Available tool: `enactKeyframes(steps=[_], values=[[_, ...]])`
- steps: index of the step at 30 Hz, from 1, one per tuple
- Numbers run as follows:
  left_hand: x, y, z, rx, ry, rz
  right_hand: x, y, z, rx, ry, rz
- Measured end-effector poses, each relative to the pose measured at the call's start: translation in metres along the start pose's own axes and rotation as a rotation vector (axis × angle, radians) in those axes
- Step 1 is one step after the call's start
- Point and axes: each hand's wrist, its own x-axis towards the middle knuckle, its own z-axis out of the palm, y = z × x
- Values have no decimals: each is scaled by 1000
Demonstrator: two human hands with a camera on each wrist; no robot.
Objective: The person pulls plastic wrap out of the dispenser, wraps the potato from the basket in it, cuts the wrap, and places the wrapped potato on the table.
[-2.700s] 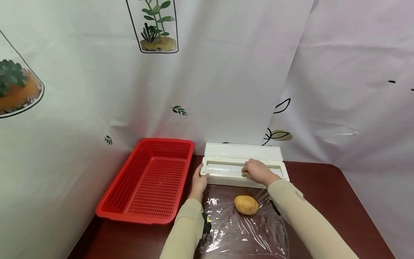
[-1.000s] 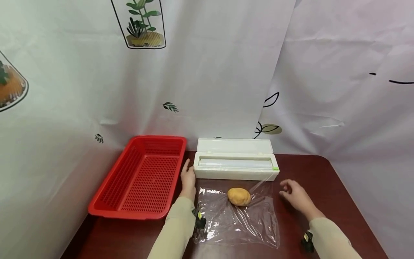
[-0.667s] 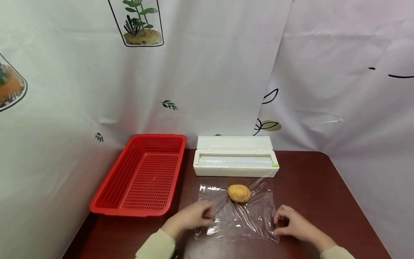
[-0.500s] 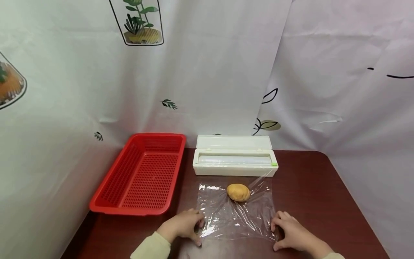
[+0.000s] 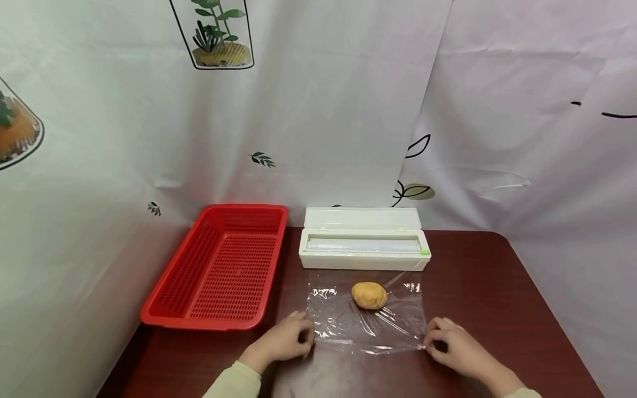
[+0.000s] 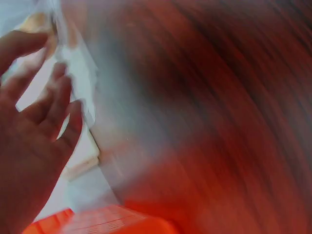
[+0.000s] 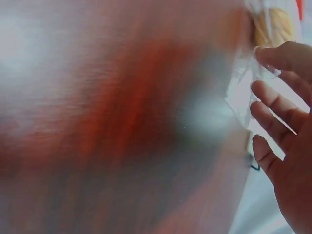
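A sheet of clear plastic film point(image 5: 343, 331) lies on the table, its far end reaching the front of a white box. On the film sits a yellow, potato-like item point(image 5: 369, 296). At the film's near left corner my left hand point(image 5: 283, 338) pinches the edge between thumb and fingers; the left wrist view is blurred point(image 6: 34, 117). My right hand point(image 5: 460, 349) pinches the near right corner, and in the right wrist view its thumb and index finger meet at the film point(image 7: 292, 112).
The white box point(image 5: 365, 262) with its lid raised holds a roll of film point(image 5: 363, 245) behind the sheet. A red perforated basket point(image 5: 234, 276) stands at the left. A patterned white curtain point(image 5: 338, 110) hangs behind the dark red table point(image 5: 478, 287).
Both hands have left the box area and come to the film's near corners, which they now pinch. The near edge has shifted away from me and looks straighter. The yellow item stays put.
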Motion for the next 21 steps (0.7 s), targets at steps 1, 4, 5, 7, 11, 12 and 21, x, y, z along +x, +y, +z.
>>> enactKeyframes(steps=[1,4,5,7,11,12,21], values=[[2,-2,1,-67,58,-20,3,1,-2,33,17,20],[11,-5,3,-264,219,-70,11,2,-10,137,38,140],[14,-6,5,-326,256,-94,14,2,-12,165,33,196],[19,-7,7,-433,308,-146,19,3,-16,223,14,315],[29,-3,6,-633,384,-256,28,9,-19,278,-9,512],[32,1,4,-663,402,-270,30,11,-18,292,-1,541],[61,4,3,-629,565,-360,47,24,-6,395,142,718]])
